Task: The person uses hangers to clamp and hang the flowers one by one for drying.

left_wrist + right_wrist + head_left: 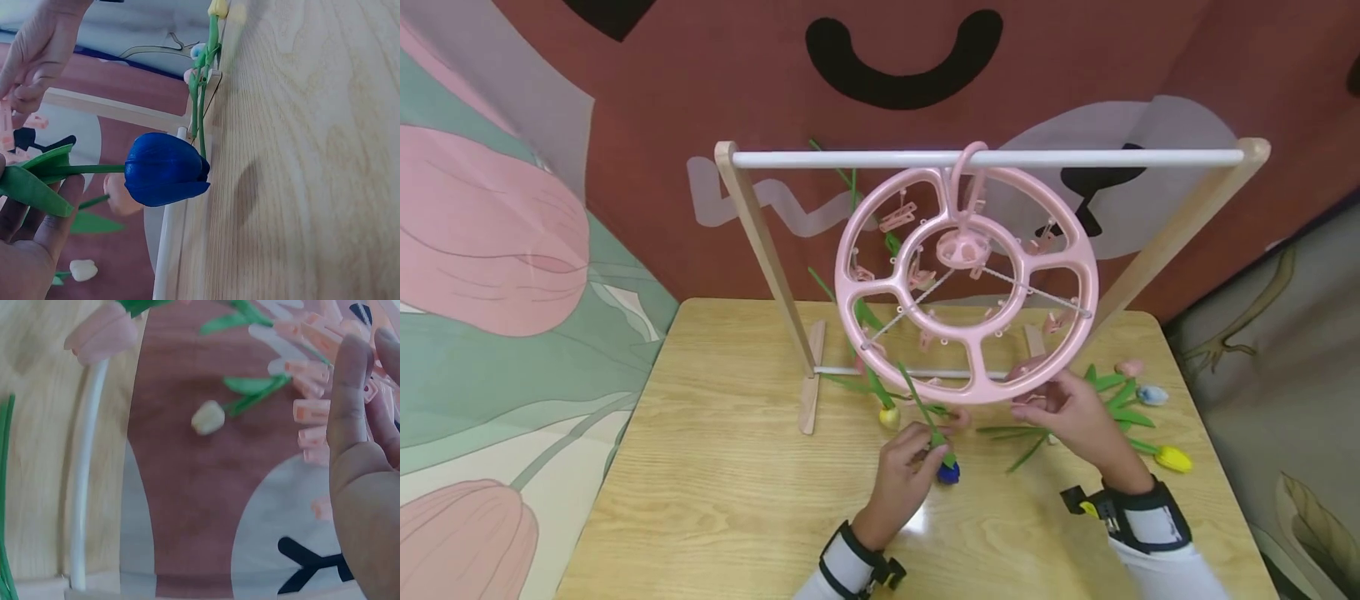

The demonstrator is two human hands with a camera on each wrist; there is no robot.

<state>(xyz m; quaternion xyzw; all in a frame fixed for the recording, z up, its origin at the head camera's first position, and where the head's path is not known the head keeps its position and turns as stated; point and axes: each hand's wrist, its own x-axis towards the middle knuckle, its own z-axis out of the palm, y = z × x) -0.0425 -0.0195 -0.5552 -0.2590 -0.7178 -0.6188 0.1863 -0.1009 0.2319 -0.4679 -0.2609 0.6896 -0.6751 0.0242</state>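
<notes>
A blue artificial tulip (165, 169) points flower-down in my left hand (901, 471), whose thumb and fingers pinch its green stem and leaves. Above it hangs a round pink drying hanger (979, 390) with many small clothespins. My right hand (1078, 417) is at the hanger's lower right rim, pinching a pink clothespin (6, 128) between thumb and fingers; the fingers partly hide it. Other tulips hang head-down from the hanger: a yellow one (889, 417), a white one (208, 418) and a pink one (103, 334).
The hanger hooks over the white bar (850, 159) of a wooden-legged rack (767, 250) on the wood-grain table (715, 467). Loose tulips, including a yellow one (1172, 458) and a pale blue one (1152, 395), lie at the right. A printed curtain (655, 167) stands behind.
</notes>
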